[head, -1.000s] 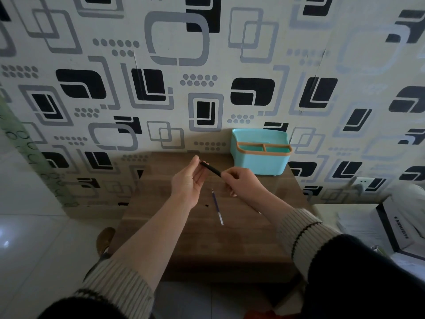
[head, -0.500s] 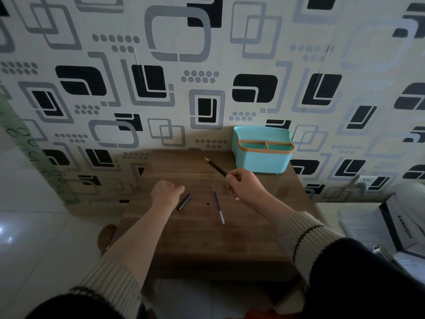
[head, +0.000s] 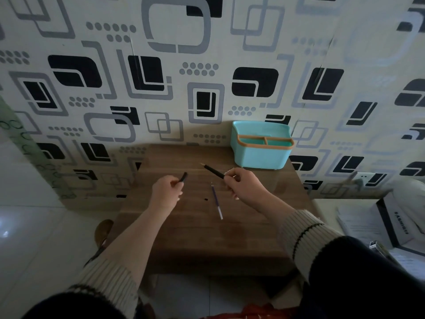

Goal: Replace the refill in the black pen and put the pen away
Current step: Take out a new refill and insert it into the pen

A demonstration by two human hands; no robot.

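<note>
Gripped in the curled fingers of the right hand [head: 241, 184]: a slim black pen [head: 213, 171], matte barrel, pale pointed tip angled up and away from the teal organizer [head: 259, 157], held above the wooden table [head: 207, 238] just in front of that organizer. Pinched in the left hand [head: 166, 189]: a short black pen piece [head: 183, 176], farther out from the organizer. Lying flat on the table, nearer than the pen: a thin refill [head: 216, 201], bluish with a clear end. Well off to the organizer's side, a white box [head: 400, 224] with dark lettering, too blurred to read.
</note>
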